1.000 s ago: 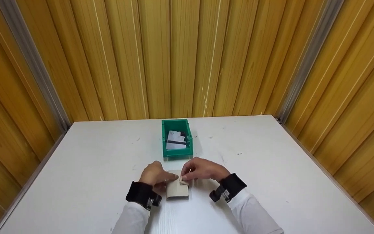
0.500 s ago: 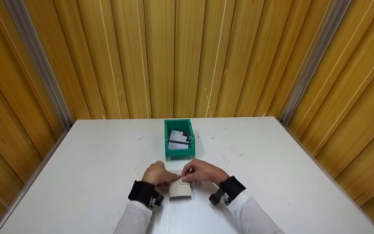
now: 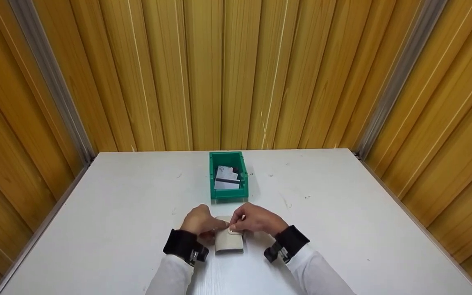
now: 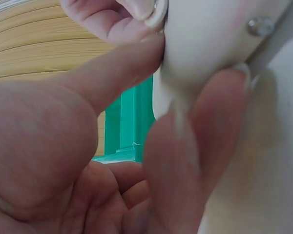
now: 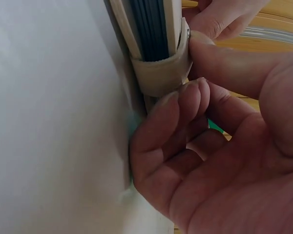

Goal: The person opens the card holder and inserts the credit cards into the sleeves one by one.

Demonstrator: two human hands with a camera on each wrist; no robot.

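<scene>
A beige card holder [image 3: 228, 243] lies on the white table, its cover folded shut. My left hand [image 3: 200, 220] holds its left side, thumb on top and fingertips at the edge. A metal snap stud [image 4: 260, 26] shows on the cover in the left wrist view. With thumb and fingers, my right hand [image 3: 256, 218] pinches the short closure strap [image 5: 161, 77], which wraps around the holder's open edge. Dark blue inner sleeves [image 5: 154, 29] show between the covers in the right wrist view. Whether the strap's snap is fastened cannot be seen.
Behind the hands stands a green bin [image 3: 228, 196] with several cards [image 3: 226, 180] in it, one bearing a dark stripe. Yellow wood-look panels [image 3: 236, 73] rise behind the white table [image 3: 129, 213] and on both sides.
The strap, bent upward a second ago, now lies flatter against the cover under my right fingers. Both hands keep nearly the same place on the holder; the head view shifts slightly.
</scene>
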